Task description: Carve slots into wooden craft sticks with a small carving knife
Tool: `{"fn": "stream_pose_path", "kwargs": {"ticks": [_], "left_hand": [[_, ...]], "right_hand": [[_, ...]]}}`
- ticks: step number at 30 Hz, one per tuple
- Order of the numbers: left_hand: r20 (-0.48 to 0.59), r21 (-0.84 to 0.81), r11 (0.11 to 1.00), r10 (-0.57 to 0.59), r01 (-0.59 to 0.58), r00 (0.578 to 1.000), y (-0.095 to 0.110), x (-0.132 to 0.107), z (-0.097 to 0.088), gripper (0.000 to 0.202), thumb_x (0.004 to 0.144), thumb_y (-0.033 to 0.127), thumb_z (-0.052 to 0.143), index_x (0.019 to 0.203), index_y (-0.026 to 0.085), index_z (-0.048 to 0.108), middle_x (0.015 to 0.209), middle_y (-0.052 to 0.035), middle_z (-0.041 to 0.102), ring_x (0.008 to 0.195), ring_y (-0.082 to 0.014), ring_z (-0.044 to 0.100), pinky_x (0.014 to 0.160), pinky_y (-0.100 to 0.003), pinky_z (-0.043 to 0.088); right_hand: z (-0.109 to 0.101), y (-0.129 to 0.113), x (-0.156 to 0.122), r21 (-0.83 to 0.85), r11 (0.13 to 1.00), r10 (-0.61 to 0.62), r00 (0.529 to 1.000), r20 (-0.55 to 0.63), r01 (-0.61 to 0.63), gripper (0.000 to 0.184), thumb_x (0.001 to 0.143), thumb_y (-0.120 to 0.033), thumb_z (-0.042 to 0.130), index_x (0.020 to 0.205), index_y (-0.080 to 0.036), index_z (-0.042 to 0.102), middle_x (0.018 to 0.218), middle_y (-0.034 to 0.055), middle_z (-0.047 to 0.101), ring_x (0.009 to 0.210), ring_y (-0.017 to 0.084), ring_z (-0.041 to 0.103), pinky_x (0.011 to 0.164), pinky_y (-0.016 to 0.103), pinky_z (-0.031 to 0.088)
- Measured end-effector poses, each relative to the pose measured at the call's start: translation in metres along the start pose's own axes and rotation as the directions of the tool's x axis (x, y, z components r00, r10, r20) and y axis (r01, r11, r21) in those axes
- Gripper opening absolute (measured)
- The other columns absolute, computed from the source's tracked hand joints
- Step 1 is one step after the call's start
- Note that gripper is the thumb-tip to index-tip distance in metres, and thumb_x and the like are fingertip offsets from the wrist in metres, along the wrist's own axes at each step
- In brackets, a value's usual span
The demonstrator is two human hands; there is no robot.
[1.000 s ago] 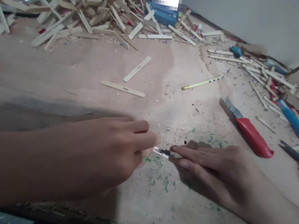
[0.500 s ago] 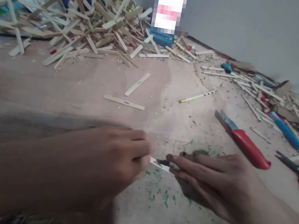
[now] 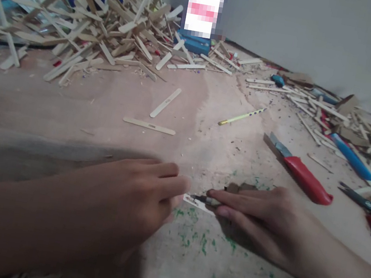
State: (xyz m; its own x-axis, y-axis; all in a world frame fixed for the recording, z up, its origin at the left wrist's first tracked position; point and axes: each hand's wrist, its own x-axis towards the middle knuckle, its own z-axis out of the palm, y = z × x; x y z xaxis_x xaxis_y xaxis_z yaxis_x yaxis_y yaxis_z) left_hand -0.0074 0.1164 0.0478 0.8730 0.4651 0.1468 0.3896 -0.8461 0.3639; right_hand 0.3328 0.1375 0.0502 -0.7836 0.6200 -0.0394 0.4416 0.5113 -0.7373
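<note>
A pale wooden craft stick [image 3: 208, 209] lies on the tabletop between my two hands, with dark marks on its face. My left hand [image 3: 147, 194] is closed, its fingertips pinching the stick's left end. In my right hand [image 3: 262, 211] is a slim pen-like tool [image 3: 201, 199] with a dark tip and a paler body, its exact kind unclear. The tip rests at or just above the marked part of the stick. My right fingers also cover the stick's right end. Two loose craft sticks, one slanted [image 3: 165, 103] and one flat across [image 3: 148, 126], lie beyond my left hand.
A large heap of craft sticks [image 3: 94, 24] stands back left. To the right lie a yellow pencil [image 3: 241, 117], a red-handled blade [image 3: 307, 178], a blue-handled tool [image 3: 355, 158], and pliers [image 3: 363, 202] with red and yellow handles. Green flecks [image 3: 190, 239] dot the tabletop.
The view has shifted slightly, so the background sits a little further left. The tool's tip has moved a little left along the stick; both hands keep their grips.
</note>
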Motion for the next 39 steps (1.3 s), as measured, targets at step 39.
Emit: {"fn": "stream_pose_path", "kwargs": {"ticks": [39], "left_hand": [[0.07,0.065,0.996,0.05,-0.054,0.996,-0.005,-0.001,-0.009,0.028,0.1,-0.004,0.071,0.104,0.02,0.086,0.106,-0.0055,0.086,0.095,-0.0261,0.077,0.087,-0.041,0.062]], "right_hand": [[0.01,0.005,0.005,-0.278,0.939,-0.233,0.97,-0.075,0.204,0.029,0.137,-0.026,0.067,0.146,-0.013,0.092,0.09,0.0013,0.081,0.065,0.011,0.068,0.057,0.032,0.045]]}}
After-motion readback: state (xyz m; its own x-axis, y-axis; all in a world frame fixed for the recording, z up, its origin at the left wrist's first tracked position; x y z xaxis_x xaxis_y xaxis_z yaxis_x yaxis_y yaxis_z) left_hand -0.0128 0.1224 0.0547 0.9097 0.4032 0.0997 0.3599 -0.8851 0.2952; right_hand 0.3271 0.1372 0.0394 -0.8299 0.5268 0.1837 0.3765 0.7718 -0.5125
